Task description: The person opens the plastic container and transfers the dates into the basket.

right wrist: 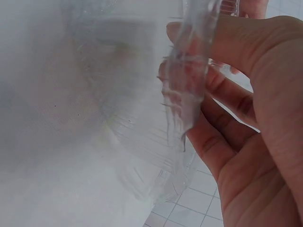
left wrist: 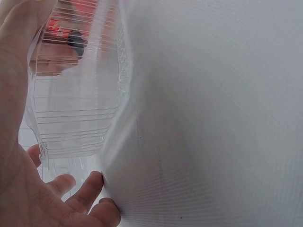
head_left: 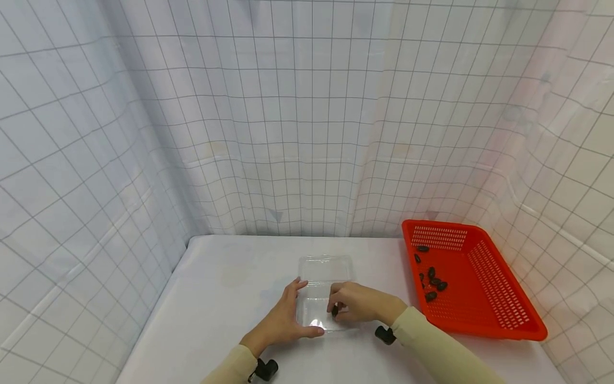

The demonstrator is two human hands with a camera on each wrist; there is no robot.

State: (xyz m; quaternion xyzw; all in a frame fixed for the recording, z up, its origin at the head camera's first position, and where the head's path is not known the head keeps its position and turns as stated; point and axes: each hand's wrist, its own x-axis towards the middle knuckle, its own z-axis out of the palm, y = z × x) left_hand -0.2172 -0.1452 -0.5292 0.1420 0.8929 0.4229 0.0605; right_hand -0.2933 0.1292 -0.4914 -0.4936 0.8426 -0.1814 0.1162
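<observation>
A clear plastic clamshell box [head_left: 307,312] lies on the white table with its lid [head_left: 326,268] folded back, away from me. My left hand [head_left: 283,320] spreads around the box's left side, thumb along the near edge and fingers by the hinge. In the left wrist view its fingers [left wrist: 87,191] are extended beside the box end. My right hand [head_left: 357,303] is over the right part of the box and pinches a small dark oval piece [head_left: 335,310]. Through the clear wall in the left wrist view, that dark piece [left wrist: 76,43] shows between the fingertips.
A red plastic basket [head_left: 515,277] with slotted sides stands at the right of the table. Several similar dark oval pieces [head_left: 434,281] lie along its left side. Grid-patterned white curtains [head_left: 307,117] surround the white table [head_left: 216,298] at the back and sides.
</observation>
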